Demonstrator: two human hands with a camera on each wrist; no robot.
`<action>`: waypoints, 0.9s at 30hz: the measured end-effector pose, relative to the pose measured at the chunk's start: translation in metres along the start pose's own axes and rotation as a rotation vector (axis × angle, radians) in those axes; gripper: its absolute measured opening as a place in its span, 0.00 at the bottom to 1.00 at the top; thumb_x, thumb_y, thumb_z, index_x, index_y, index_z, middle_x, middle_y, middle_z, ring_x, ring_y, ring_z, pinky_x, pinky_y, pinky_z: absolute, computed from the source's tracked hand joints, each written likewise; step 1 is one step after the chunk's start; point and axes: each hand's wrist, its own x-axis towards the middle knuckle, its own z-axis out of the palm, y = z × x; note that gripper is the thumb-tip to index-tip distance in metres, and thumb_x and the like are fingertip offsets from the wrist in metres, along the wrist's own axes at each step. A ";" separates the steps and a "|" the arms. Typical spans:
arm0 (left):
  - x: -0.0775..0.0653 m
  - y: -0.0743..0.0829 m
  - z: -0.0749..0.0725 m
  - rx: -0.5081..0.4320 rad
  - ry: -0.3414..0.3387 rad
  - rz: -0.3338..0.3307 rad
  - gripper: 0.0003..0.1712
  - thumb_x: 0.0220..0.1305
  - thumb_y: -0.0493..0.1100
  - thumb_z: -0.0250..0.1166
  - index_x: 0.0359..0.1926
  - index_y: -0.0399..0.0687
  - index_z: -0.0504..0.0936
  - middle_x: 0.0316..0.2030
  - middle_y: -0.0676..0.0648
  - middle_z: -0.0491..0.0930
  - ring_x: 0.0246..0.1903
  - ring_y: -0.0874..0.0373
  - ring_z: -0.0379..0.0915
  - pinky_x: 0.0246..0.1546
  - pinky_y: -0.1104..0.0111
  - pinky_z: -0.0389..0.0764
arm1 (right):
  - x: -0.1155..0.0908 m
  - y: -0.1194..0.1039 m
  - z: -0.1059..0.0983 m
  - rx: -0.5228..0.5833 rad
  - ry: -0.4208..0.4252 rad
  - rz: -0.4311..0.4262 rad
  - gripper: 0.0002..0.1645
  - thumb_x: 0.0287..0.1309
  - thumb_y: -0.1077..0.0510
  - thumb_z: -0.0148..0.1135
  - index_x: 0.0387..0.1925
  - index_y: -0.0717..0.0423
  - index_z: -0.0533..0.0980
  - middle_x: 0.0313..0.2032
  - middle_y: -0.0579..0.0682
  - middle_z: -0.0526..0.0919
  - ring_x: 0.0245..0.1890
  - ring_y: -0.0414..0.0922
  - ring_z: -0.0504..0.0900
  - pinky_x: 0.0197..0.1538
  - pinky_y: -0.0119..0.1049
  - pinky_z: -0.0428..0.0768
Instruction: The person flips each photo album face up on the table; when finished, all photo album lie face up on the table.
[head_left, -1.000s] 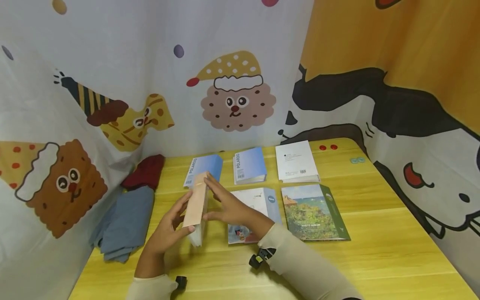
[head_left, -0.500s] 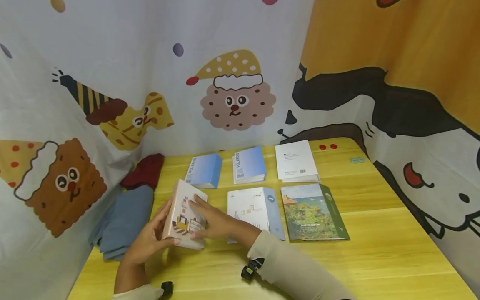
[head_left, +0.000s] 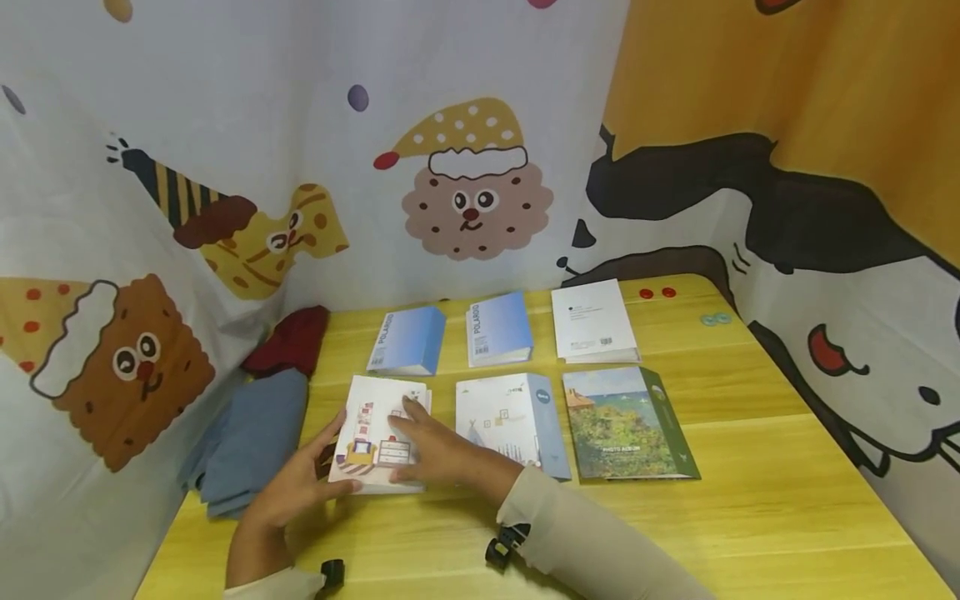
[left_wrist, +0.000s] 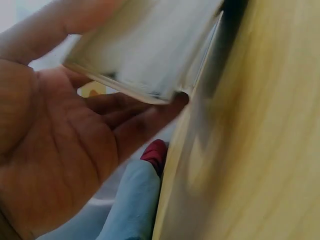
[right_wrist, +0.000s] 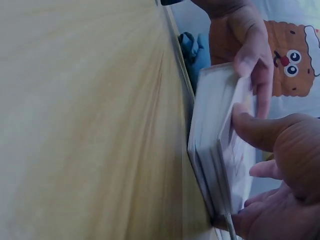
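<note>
A thick photo album [head_left: 375,442] with a white cover and a small drawn room scene lies at the front left of the table, its cover facing up. My left hand [head_left: 288,492] grips its left side, the thumb on the cover near the lower corner; in the left wrist view the fingers [left_wrist: 150,120] reach below the album. Across the cover's right part rests my right hand [head_left: 442,450], fingers spread. The right wrist view has the right thumb [right_wrist: 260,131] on the cover and a fingertip at the far edge. White page edges show between the covers.
Right of it lie a white-and-blue album [head_left: 498,404] and a green painted-cover photo album [head_left: 615,429]. Behind are two blue Polaroid albums [head_left: 408,340] and a white one [head_left: 592,321]. Folded blue cloth [head_left: 258,442] and dark red cloth [head_left: 288,342] sit left; small red discs [head_left: 657,293] lie back right.
The album was held upright with its pale spine up. Both hands have tipped and lowered it onto the table, drawing-side cover up. The other albums have stayed put.
</note>
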 end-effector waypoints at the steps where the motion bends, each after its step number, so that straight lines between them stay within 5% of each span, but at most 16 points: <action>1: 0.001 0.000 0.001 0.001 -0.011 -0.019 0.66 0.62 0.35 0.81 0.88 0.39 0.45 0.84 0.24 0.52 0.73 0.39 0.70 0.57 0.79 0.81 | -0.001 0.000 0.001 -0.004 -0.003 0.014 0.58 0.64 0.45 0.80 0.86 0.51 0.60 0.89 0.59 0.43 0.90 0.56 0.48 0.86 0.50 0.61; 4: 0.004 -0.001 0.003 0.021 -0.030 -0.053 0.64 0.62 0.35 0.81 0.87 0.34 0.47 0.83 0.22 0.52 0.75 0.31 0.66 0.57 0.81 0.79 | -0.004 -0.002 0.002 -0.027 -0.017 0.050 0.57 0.65 0.43 0.78 0.86 0.50 0.60 0.90 0.57 0.42 0.90 0.54 0.44 0.87 0.50 0.60; 9: 0.008 0.000 0.006 0.015 -0.035 -0.029 0.61 0.65 0.36 0.79 0.87 0.32 0.50 0.81 0.21 0.58 0.68 0.48 0.74 0.55 0.77 0.82 | -0.006 -0.001 0.000 -0.076 -0.010 0.068 0.55 0.66 0.41 0.78 0.85 0.51 0.62 0.89 0.57 0.44 0.90 0.54 0.46 0.86 0.47 0.64; 12: 0.009 0.000 0.007 0.024 -0.031 -0.016 0.59 0.67 0.37 0.78 0.86 0.30 0.50 0.81 0.20 0.56 0.65 0.50 0.75 0.52 0.75 0.83 | -0.007 0.001 -0.001 -0.105 -0.011 0.061 0.55 0.65 0.41 0.78 0.85 0.51 0.63 0.89 0.58 0.46 0.90 0.54 0.48 0.85 0.46 0.64; 16: 0.011 0.004 0.010 0.204 0.017 -0.027 0.58 0.67 0.44 0.80 0.85 0.30 0.54 0.81 0.20 0.56 0.69 0.34 0.74 0.62 0.59 0.84 | -0.010 0.006 -0.011 -0.074 -0.023 0.067 0.55 0.66 0.41 0.78 0.85 0.50 0.63 0.90 0.57 0.44 0.90 0.55 0.48 0.85 0.51 0.65; 21: 0.014 0.026 0.019 0.430 0.057 -0.090 0.60 0.67 0.53 0.80 0.85 0.32 0.55 0.83 0.18 0.45 0.79 0.17 0.55 0.72 0.30 0.70 | -0.020 0.016 -0.036 -0.027 -0.013 0.063 0.54 0.69 0.39 0.74 0.87 0.46 0.59 0.90 0.55 0.40 0.88 0.58 0.53 0.83 0.57 0.68; 27: 0.028 0.052 0.046 0.551 0.033 0.003 0.58 0.66 0.53 0.81 0.84 0.32 0.61 0.84 0.21 0.46 0.82 0.20 0.50 0.74 0.28 0.67 | -0.035 0.038 -0.066 0.022 0.037 0.054 0.52 0.72 0.42 0.73 0.87 0.49 0.58 0.90 0.54 0.39 0.87 0.63 0.55 0.81 0.64 0.69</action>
